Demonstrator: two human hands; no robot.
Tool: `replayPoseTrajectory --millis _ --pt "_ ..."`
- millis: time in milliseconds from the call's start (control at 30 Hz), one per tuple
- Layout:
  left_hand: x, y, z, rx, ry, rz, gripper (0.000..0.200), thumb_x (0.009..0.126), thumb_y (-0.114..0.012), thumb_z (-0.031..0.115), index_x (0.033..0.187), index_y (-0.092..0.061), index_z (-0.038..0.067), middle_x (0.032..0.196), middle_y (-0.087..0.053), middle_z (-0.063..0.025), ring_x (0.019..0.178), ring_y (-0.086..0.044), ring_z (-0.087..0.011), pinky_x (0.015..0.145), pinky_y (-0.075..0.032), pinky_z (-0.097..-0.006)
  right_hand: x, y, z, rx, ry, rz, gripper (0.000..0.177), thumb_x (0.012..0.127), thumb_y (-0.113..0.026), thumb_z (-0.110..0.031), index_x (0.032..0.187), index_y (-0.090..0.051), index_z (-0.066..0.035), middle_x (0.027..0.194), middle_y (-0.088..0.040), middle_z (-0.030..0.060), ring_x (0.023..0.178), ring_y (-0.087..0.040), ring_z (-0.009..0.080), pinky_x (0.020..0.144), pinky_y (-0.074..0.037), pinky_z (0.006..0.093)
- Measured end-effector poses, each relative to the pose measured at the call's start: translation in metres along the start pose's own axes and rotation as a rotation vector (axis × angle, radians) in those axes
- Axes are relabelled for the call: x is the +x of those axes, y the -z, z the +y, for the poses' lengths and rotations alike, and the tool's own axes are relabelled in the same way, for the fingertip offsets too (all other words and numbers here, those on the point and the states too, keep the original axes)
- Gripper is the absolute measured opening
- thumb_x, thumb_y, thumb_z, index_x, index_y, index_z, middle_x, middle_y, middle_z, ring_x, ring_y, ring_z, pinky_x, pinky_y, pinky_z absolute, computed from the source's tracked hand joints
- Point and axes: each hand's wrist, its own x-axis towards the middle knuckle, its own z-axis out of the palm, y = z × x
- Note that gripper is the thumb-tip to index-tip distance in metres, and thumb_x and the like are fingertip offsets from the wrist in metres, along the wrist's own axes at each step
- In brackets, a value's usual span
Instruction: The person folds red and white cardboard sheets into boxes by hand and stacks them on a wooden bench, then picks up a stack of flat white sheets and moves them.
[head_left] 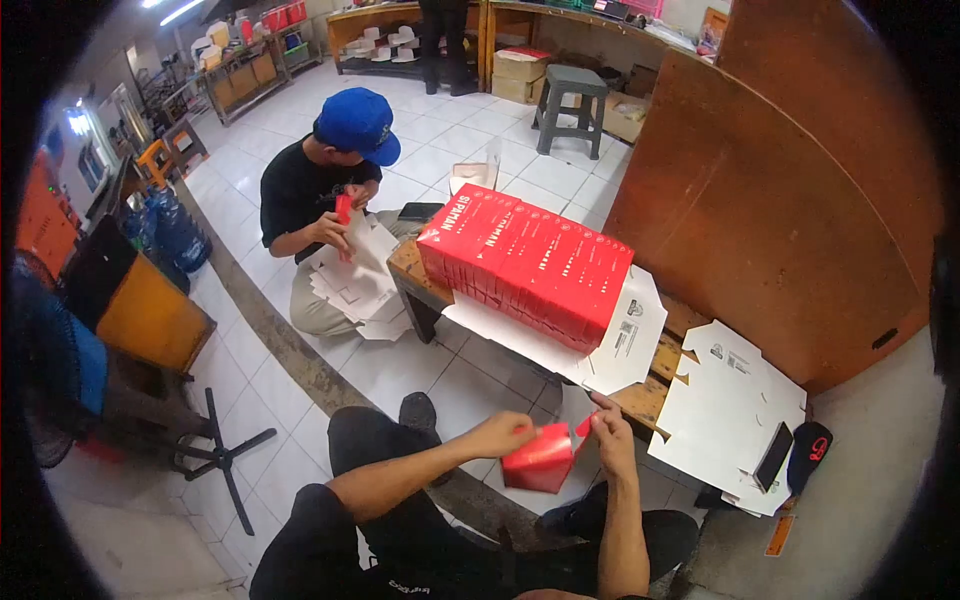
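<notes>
Between my two hands is a red carton (538, 460), partly folded and a little blurred. My left hand (503, 434) is closed on its upper left edge. At the carton's right side, my right hand (608, 430) pinches a red flap, its fingers bent. Beyond my hands, a large block of stacked red cartons (530, 265) rests on white printed sheets (630, 335) on a low wooden bench (648, 397). More flat white sheets (735, 400) lie at the bench's right end, with a dark phone-like object (772, 458) on them.
A co-worker in a blue cap (358, 125) sits on the floor, holding a red and white piece. A grey stool (571, 108) stands behind the bench. A brown wooden panel (770, 200) rises at the right. Water jugs (175, 228) and a black stand (222, 457) are at the left.
</notes>
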Motion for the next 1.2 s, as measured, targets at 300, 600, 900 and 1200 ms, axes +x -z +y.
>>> replayPoseTrajectory --millis 300,600,900,1200 --pt "-0.003 -0.023 -0.015 0.25 0.039 0.006 0.035 0.095 -0.044 0.03 0.09 -0.063 0.001 0.083 -0.062 -0.0265 0.084 -0.06 -0.0438 0.074 -0.046 -0.0513 -0.01 -0.031 0.013 -0.583 0.266 -0.125 0.018 0.077 -0.074 -0.015 0.088 -0.071 0.0 0.137 -0.038 0.0178 0.125 -0.042 0.0328 0.102 -0.036 0.0411" --pt "-0.004 -0.002 0.005 0.15 -0.046 -0.01 0.035 0.097 -0.043 0.029 0.088 -0.059 -0.001 0.079 -0.058 -0.0279 0.079 -0.056 -0.0471 0.067 -0.042 -0.0507 -0.017 -0.047 0.025 -0.362 0.276 -0.052 0.018 0.075 -0.076 -0.013 0.088 -0.073 -0.002 0.136 -0.041 0.0186 0.125 -0.044 0.0328 0.105 -0.033 0.0415" --pt "-0.002 -0.006 0.008 0.121 -0.059 0.253 0.033 0.097 -0.046 0.028 0.084 -0.056 -0.001 0.074 -0.055 -0.0269 0.074 -0.054 -0.0475 0.062 -0.04 -0.0491 -0.02 -0.064 0.022 -0.345 0.277 -0.034 0.022 0.08 -0.071 -0.013 0.101 -0.072 -0.005 0.145 -0.035 0.0183 0.13 -0.039 0.0335 0.108 -0.029 0.0421" --pt "0.004 0.004 0.009 0.122 -0.021 0.372 0.033 0.094 -0.049 0.025 0.078 -0.058 -0.002 0.076 -0.059 -0.0256 0.073 -0.057 -0.045 0.063 -0.044 -0.0482 -0.035 -0.089 -0.007 -0.626 0.355 -0.144 0.073 0.069 -0.081 -0.034 0.128 -0.051 -0.003 0.146 -0.031 0.0208 0.13 -0.037 0.0389 0.107 -0.031 0.0442"
